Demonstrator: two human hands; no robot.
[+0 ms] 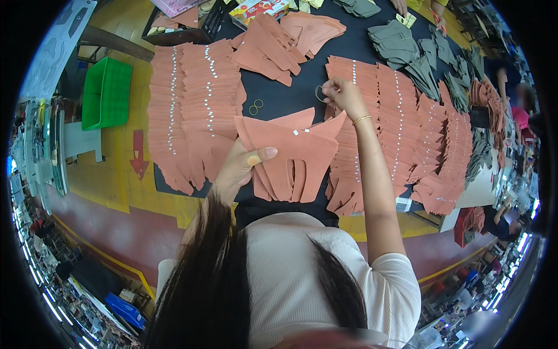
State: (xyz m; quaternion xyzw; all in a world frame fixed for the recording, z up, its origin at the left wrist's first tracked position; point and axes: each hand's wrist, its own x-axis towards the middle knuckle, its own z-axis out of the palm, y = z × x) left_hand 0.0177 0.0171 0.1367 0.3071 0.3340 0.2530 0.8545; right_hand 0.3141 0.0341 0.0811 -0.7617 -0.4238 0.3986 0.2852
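My left hand (239, 164) grips a small bundle of salmon-coloured cut shoe-upper pieces (273, 142), thumb on top and fingers hidden beneath. Two small white labels show near the bundle's upper edge, and a slot is cut through its lower part. Beyond the bundle, to the right, my right hand (347, 98) pinches a thin rubber band (318, 93), apart from the bundle. A pair of loose yellowish rubber bands (256, 107) lies on the dark tabletop (279, 99), left of the bundle's far edge.
Long overlapping rows of salmon pieces lie left (195, 110) and right (401, 128), dotted with white labels. Loose salmon pieces (270, 49) and a dark crate (174, 36) are at the back. Olive pieces (395, 43) lie far right, near another person's hand (401, 7). A green bin (107, 93) stands left.
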